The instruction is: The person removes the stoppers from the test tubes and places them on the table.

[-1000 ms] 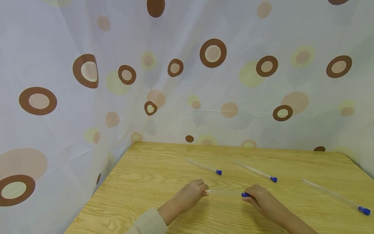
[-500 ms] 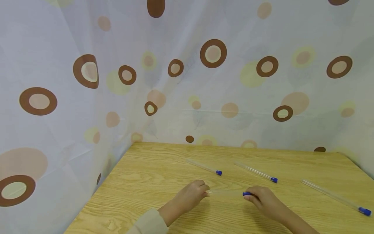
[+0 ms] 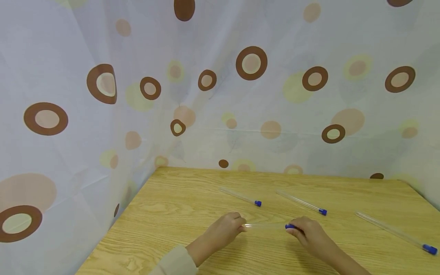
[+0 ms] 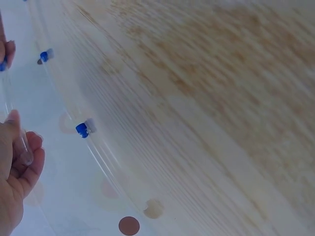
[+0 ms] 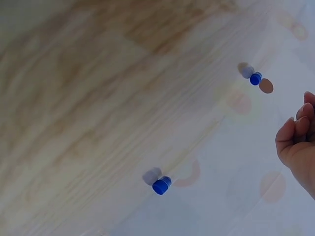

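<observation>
Between the two hands, just over the table, a clear test tube (image 3: 266, 226) lies nearly level. My left hand (image 3: 225, 231) grips its left end; the left wrist view shows the tube's rounded tip (image 4: 27, 156) between thumb and fingers. At the other end, my right hand (image 3: 312, 236) pinches a blue stopper (image 3: 290, 226) with thumb and fingers. The stopper sits at the tube's mouth, though how deep it is cannot be told. In the right wrist view, the right hand (image 5: 300, 140) shows only at the right edge, its fingers curled and the tube hidden.
Beyond the hands lie two stoppered test tubes, one at centre (image 3: 238, 196) and one farther right (image 3: 299, 200). Another stoppered tube (image 3: 388, 228) lies at the right. The wooden table (image 3: 178, 198) meets a circle-patterned curtain (image 3: 220, 99) at its back and left.
The right hand and the stopper have shifted very slightly right and up. The left hand keeps its hold almost unmoved, and the tubes on the table stay put.
</observation>
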`<action>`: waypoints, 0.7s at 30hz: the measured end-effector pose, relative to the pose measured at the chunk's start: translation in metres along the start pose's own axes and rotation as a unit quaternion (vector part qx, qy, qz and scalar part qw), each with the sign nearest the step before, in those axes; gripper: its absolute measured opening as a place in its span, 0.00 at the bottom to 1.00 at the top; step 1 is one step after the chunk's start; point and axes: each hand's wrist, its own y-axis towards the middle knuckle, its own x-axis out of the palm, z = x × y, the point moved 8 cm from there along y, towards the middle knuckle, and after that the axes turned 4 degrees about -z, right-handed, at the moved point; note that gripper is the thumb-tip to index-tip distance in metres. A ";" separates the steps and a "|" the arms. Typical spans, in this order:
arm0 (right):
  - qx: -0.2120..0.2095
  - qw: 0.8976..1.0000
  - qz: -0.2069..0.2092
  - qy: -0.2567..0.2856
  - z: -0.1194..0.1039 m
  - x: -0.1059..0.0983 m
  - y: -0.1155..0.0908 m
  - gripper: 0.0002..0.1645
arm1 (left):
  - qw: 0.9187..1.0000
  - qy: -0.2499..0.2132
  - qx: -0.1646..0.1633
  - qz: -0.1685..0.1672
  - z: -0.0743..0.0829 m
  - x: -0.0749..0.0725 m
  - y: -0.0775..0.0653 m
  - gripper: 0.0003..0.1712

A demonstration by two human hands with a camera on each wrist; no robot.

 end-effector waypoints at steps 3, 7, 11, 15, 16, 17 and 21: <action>0.007 0.999 -0.033 0.035 0.002 0.002 0.000 0.17 | 1.000 -0.015 0.001 0.002 -0.001 0.000 0.000 0.08; 0.020 0.992 -0.089 0.084 0.005 0.006 -0.001 0.15 | 1.000 -0.015 0.005 0.006 -0.001 0.000 0.000 0.08; 0.019 0.985 -0.120 0.126 0.009 0.008 -0.003 0.13 | 1.000 -0.019 0.010 0.011 -0.001 -0.002 0.000 0.07; 0.002 0.977 -0.132 0.169 0.011 0.008 -0.004 0.10 | 0.999 -0.025 0.015 0.014 -0.001 -0.002 -0.001 0.07; -0.002 0.975 -0.135 0.179 0.011 0.007 -0.004 0.10 | 0.999 -0.025 0.016 0.015 0.000 -0.002 -0.001 0.07; -0.005 0.973 -0.137 0.186 0.011 0.007 -0.005 0.10 | 0.999 -0.025 0.018 0.017 0.000 -0.001 -0.001 0.07; 0.004 0.972 -0.135 0.192 0.009 0.007 -0.004 0.12 | 0.999 -0.022 0.022 0.022 0.000 -0.001 -0.002 0.06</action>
